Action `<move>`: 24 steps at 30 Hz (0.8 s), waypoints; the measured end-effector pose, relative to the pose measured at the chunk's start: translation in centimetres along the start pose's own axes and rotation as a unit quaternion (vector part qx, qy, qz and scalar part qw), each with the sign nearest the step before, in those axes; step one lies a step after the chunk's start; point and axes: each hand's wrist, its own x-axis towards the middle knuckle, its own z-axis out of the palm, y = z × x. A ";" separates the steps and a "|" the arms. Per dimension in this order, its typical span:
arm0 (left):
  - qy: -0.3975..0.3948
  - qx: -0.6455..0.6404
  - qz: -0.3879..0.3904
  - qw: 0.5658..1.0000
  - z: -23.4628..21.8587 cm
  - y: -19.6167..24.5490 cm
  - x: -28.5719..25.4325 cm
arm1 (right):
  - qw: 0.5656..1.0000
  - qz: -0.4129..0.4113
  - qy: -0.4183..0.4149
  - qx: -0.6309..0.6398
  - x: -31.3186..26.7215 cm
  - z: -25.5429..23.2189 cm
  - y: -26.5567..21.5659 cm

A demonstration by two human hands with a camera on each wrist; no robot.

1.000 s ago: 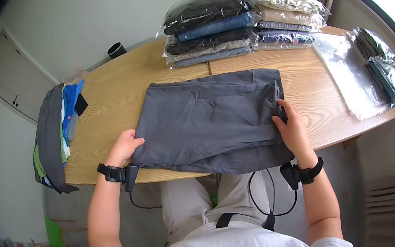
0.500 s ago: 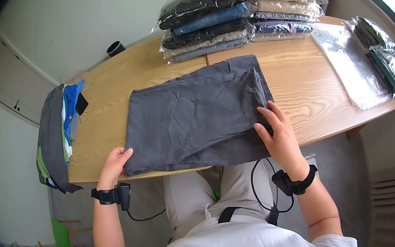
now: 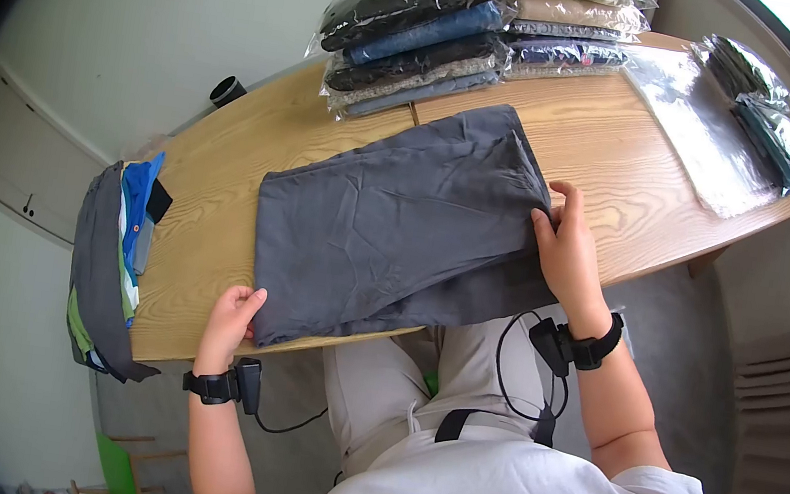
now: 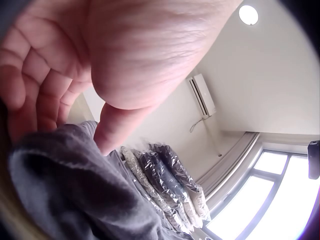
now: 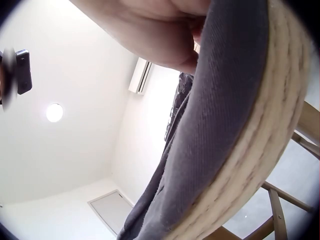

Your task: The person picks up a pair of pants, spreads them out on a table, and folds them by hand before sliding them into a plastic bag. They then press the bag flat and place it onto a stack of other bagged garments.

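A dark grey garment [image 3: 399,217], folded into a wide, creased rectangle, lies flat on the wooden table in the head view, its near side along the table's front edge. At its near left corner my left hand [image 3: 228,322] pinches the cloth, thumb on top. The left wrist view shows that thumb [image 4: 117,127] pressed to the fabric and the other fingers curled at the fold. My right hand [image 3: 568,251] grips the right edge, thumb over the cloth and index finger bent beside it. Its remaining fingers are mostly hidden in the right wrist view.
Two stacks of bagged clothes, left [image 3: 414,42] and right [image 3: 572,29], stand at the back. Clear plastic bags [image 3: 690,127] lie right, beside smaller bagged garments [image 3: 778,144]. Loose clothes [image 3: 99,266] hang over the table's left edge. A black cup [image 3: 227,91] stands behind the table.
The garment has shifted left and turned slightly counterclockwise, with my left hand at its corner moving toward me. My right hand has slid from on top of the cloth to its right edge.
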 end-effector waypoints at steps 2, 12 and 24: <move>-0.005 0.004 0.009 1.000 0.0 0.1 0.0 | 1.000 0.003 0.008 0.018 0.0 -0.1 0.0; -0.078 0.034 0.181 0.980 1.2 -0.9 -2.8 | 0.998 -0.053 -0.006 0.039 0.2 0.4 1.5; 0.076 0.148 0.216 0.962 4.3 -0.5 -4.4 | 0.952 0.028 -0.117 0.280 2.4 -0.9 -3.2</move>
